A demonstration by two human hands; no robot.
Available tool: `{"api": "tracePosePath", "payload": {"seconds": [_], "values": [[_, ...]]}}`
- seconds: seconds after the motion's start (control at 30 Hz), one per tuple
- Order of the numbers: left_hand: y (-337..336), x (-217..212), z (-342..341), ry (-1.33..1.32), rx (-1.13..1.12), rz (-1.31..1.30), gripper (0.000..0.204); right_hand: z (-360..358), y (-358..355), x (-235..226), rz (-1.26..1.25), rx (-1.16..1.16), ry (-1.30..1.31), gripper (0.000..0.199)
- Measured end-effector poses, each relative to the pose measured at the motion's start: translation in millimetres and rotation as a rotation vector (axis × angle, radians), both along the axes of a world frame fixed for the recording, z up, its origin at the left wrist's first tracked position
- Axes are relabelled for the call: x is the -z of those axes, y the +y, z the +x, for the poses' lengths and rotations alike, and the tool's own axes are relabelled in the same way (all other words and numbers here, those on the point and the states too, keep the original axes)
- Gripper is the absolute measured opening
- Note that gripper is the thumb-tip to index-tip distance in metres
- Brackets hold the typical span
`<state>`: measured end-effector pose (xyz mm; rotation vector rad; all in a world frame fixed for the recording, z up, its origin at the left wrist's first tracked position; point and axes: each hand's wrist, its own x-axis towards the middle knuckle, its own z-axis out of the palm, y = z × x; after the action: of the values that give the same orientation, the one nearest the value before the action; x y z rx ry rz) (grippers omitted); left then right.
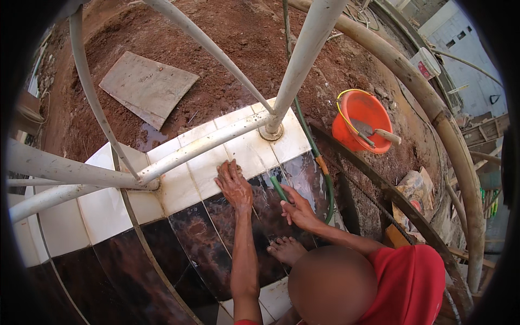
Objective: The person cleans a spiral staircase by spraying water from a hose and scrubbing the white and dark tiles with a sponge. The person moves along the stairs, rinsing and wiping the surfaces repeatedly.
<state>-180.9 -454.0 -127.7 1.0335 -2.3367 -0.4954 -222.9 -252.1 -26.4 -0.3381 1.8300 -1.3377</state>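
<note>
Green hose (278, 188) in right hand (299, 208); left hand (235, 185) on white tiles (246, 154).

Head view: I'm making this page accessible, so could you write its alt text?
A person's right hand holds a green hose over wet dark tiles, the left hand on white tiles, near a white railing and an orange bucket.

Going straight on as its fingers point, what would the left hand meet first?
The left hand would probably meet the white rail, though it might pass beneath: the rail's height above the white tiles is unclear.
</note>
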Motion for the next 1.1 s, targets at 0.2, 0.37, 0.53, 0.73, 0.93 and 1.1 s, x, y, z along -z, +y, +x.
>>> {"api": "tracePosePath", "payload": {"seconds": [0.2,0.37,0.53,0.73,0.93,1.1], "values": [[57,4,-97,0.050,0.621,0.085,0.048,-11,0,-28,-0.061,-0.003,-0.041,0.055],[-10,19,-70,-0.101,0.422,-0.067,0.046,-11,4,-24,0.000,0.016,-0.064,0.053],[-139,4,32,-0.336,-0.172,-0.161,0.048,10,12,-6,0.074,-0.119,0.018,0.049],[-68,-2,101,-0.204,-0.146,-0.011,0.058,24,13,-8,0.166,-0.593,0.267,0.045],[68,-11,154,-0.196,0.080,0.182,0.072,32,1,-30,0.301,-1.079,0.304,0.046],[34,-25,225,-0.306,-0.159,0.165,0.071,35,-30,-51,0.358,-1.197,0.400,0.044]]}}
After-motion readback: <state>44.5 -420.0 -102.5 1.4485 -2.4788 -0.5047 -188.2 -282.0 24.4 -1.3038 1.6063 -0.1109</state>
